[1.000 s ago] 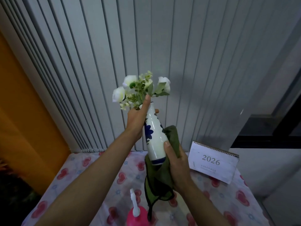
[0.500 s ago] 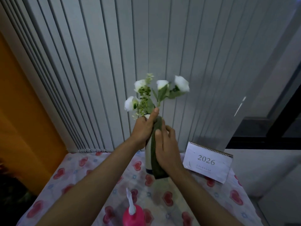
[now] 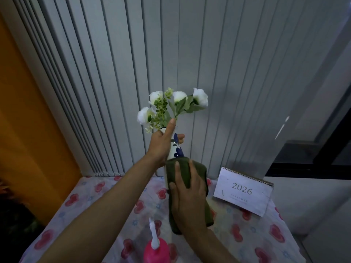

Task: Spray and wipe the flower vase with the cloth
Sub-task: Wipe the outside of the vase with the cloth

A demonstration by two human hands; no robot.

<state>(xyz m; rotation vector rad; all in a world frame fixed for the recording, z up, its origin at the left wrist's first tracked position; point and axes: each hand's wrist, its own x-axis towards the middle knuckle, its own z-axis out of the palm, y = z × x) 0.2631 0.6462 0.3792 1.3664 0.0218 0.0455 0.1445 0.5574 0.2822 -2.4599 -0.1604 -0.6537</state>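
Observation:
A slim white vase with a blue flower pattern is held upright in the air above the table, white flowers standing in its mouth. My left hand grips its neck, thumb stretched up along the rim. A dark green cloth is wrapped around the vase's lower body, hiding it. My right hand presses the cloth against the vase, fingers spread over it. A pink spray bottle with a white nozzle stands on the table at the bottom edge, below both hands.
The table carries a cloth printed with red hearts. A white 2026 desk calendar stands at the back right. Grey vertical blinds hang behind, an orange wall is at the left, and a dark window frame at the right.
My right hand with the cloth has slid down from the vase's neck to its lower body, baring the blue pattern. The vase stays held up in my left hand.

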